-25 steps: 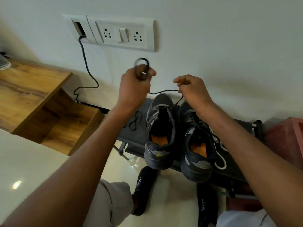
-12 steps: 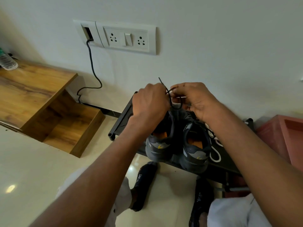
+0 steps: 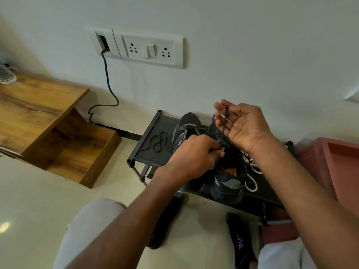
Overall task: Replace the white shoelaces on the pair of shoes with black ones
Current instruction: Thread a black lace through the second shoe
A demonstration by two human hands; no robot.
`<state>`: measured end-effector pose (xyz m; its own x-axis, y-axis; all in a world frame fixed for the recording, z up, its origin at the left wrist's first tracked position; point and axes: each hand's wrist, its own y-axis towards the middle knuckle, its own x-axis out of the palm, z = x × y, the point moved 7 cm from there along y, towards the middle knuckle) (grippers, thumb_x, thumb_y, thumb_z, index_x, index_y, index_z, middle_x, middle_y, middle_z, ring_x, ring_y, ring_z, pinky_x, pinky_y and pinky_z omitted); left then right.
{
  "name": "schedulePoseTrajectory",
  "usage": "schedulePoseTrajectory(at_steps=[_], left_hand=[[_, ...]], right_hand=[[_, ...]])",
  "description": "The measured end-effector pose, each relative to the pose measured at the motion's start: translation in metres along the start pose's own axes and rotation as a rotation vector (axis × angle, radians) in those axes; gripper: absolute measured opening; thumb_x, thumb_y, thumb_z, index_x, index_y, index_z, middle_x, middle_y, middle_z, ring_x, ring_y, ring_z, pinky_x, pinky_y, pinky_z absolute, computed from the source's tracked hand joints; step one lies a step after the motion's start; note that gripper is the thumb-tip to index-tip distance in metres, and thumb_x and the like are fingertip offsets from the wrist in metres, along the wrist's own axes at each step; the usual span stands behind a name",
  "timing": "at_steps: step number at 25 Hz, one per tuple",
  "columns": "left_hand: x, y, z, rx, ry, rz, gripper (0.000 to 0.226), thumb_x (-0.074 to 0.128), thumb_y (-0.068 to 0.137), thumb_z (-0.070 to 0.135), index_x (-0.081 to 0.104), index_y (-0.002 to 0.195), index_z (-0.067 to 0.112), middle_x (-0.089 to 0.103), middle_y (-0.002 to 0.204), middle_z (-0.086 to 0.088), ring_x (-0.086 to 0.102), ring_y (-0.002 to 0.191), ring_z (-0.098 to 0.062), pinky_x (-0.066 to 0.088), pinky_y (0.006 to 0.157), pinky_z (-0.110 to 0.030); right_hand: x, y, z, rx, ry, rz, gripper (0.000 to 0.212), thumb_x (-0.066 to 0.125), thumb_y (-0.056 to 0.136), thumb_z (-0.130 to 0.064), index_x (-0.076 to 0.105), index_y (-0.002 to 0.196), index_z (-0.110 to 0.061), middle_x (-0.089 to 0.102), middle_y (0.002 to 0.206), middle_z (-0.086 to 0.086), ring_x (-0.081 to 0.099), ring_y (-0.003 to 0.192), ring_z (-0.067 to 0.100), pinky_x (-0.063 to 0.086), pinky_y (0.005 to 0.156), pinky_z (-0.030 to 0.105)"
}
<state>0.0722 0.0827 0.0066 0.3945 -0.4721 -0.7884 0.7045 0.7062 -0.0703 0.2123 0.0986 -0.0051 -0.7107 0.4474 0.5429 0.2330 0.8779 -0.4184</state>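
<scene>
**Black lace, right-hand shoe: threading in progress**

Black round shoelace (image 3: 224, 121) is draped over the spread, nearly straight fingers (image 3: 223, 108) of the right hand (image 3: 244, 127), palm up. Left hand (image 3: 196, 154) is curled at the eyelets of the dark grey mesh trainer (image 3: 229, 179), apparently pinching the lace end; the tip is hidden. Its pair (image 3: 184, 129) stands beside it on the black fabric-topped shoe rack (image 3: 147, 144). Removed white cord laces (image 3: 251, 171) lie right of the trainer; a spare black lace (image 3: 157, 142) lies left. Slack should be fed evenly, twists removed, each eyelet seated before tension is applied.

Light: soft, even, indoor.
Glare: bright spot on the glossy floor (image 3: 4, 227), lower left.
Shadows: faint.
Distortion: wide-angle bending at edges.
Focus: slightly soft.
</scene>
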Motion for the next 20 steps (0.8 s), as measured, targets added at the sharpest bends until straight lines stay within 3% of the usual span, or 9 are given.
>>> schedulePoseTrajectory(at_steps=[2, 4, 5, 7, 9, 12, 14, 17, 20], left_hand=[[0.016, 0.002, 0.007, 0.036, 0.025, -0.171, 0.017, 0.062, 0.102, 0.035, 0.076, 0.098, 0.026, 0.072, 0.08, 0.008, 0.068, 0.078, -0.012, 0.059, 0.08, -0.041], [0.017, 0.005, 0.005, 0.055, 0.035, -0.286, 0.02, 0.064, 0.101, 0.028, 0.074, 0.118, 0.026, 0.072, 0.107, 0.006, 0.067, 0.098, -0.013, 0.057, 0.092, -0.036], [0.004, 0.01, -0.004, 0.027, 0.013, -0.249, 0.025, 0.064, 0.101, 0.022, 0.071, 0.125, 0.026, 0.069, 0.117, 0.006, 0.064, 0.106, -0.011, 0.053, 0.095, -0.03], [-0.044, 0.021, -0.037, -0.126, -0.052, 0.029, 0.027, 0.062, 0.099, 0.012, 0.073, 0.12, 0.025, 0.069, 0.11, 0.009, 0.064, 0.104, -0.01, 0.05, 0.086, -0.018], [-0.078, 0.025, -0.083, -0.326, -0.027, 0.264, 0.015, 0.065, 0.097, 0.02, 0.074, 0.109, 0.023, 0.069, 0.096, 0.008, 0.067, 0.097, -0.015, 0.049, 0.074, -0.02], [-0.049, 0.032, -0.114, -0.494, 0.05, 0.036, 0.037, 0.074, 0.092, 0.045, 0.067, 0.114, 0.016, 0.068, 0.105, -0.004, 0.066, 0.1, -0.026, 0.057, 0.086, -0.039], [-0.027, 0.033, -0.113, -0.494, 0.113, -0.062, 0.048, 0.077, 0.087, 0.052, 0.063, 0.118, 0.018, 0.066, 0.11, -0.004, 0.063, 0.1, -0.025, 0.054, 0.081, -0.039], [-0.025, 0.038, -0.112, -0.444, 0.161, -0.01, 0.041, 0.076, 0.088, 0.044, 0.065, 0.12, 0.02, 0.067, 0.111, -0.002, 0.062, 0.098, -0.023, 0.046, 0.071, -0.035], [-0.027, 0.036, -0.117, -0.455, 0.058, 0.013, 0.036, 0.072, 0.089, 0.031, 0.069, 0.124, 0.023, 0.07, 0.104, -0.004, 0.069, 0.085, -0.022, 0.061, 0.072, -0.041]], right_hand=[[-0.015, 0.018, 0.001, 0.01, 0.049, 0.053, 0.013, 0.055, 0.103, -0.008, 0.066, 0.109, -0.01, 0.079, 0.1, 0.008, 0.067, 0.067, 0.01, 0.054, 0.061, 0.023], [-0.015, 0.036, 0.0, -0.016, -0.014, 0.044, 0.025, 0.051, 0.101, 0.005, 0.061, 0.12, -0.008, 0.08, 0.106, 0.01, 0.058, 0.055, 0.007, 0.041, 0.046, 0.017], [-0.011, 0.041, -0.001, -0.03, -0.097, 0.022, 0.031, 0.048, 0.099, 0.009, 0.06, 0.124, -0.006, 0.079, 0.111, 0.01, 0.055, 0.053, 0.007, 0.035, 0.042, 0.017], [0.0, 0.043, -0.001, -0.099, -0.389, -0.014, 0.025, 0.055, 0.101, -0.002, 0.066, 0.123, -0.007, 0.08, 0.11, 0.008, 0.051, 0.054, 0.009, 0.029, 0.04, 0.019], [0.008, 0.044, 0.006, -0.143, -0.642, -0.031, 0.02, 0.064, 0.103, -0.024, 0.074, 0.112, -0.01, 0.081, 0.097, 0.007, 0.05, 0.055, 0.01, 0.029, 0.042, 0.021], [0.013, 0.048, 0.016, -0.189, -0.826, -0.03, 0.013, 0.061, 0.105, -0.015, 0.072, 0.11, -0.012, 0.08, 0.085, 0.008, 0.059, 0.053, 0.014, 0.038, 0.044, 0.024], [0.013, 0.052, 0.023, -0.209, -0.949, -0.04, 0.021, 0.056, 0.104, -0.003, 0.072, 0.111, -0.016, 0.081, 0.089, 0.003, 0.062, 0.052, 0.012, 0.044, 0.047, 0.024], [0.017, 0.054, 0.03, -0.283, -1.128, -0.046, 0.026, 0.065, 0.096, -0.004, 0.08, 0.094, -0.024, 0.08, 0.082, -0.007, 0.067, 0.062, 0.001, 0.054, 0.066, 0.023], [0.026, 0.05, 0.039, -0.339, -1.379, -0.091, 0.013, 0.077, 0.09, -0.024, 0.084, 0.094, -0.034, 0.076, 0.085, -0.02, 0.068, 0.082, -0.001, 0.054, 0.076, 0.023]])
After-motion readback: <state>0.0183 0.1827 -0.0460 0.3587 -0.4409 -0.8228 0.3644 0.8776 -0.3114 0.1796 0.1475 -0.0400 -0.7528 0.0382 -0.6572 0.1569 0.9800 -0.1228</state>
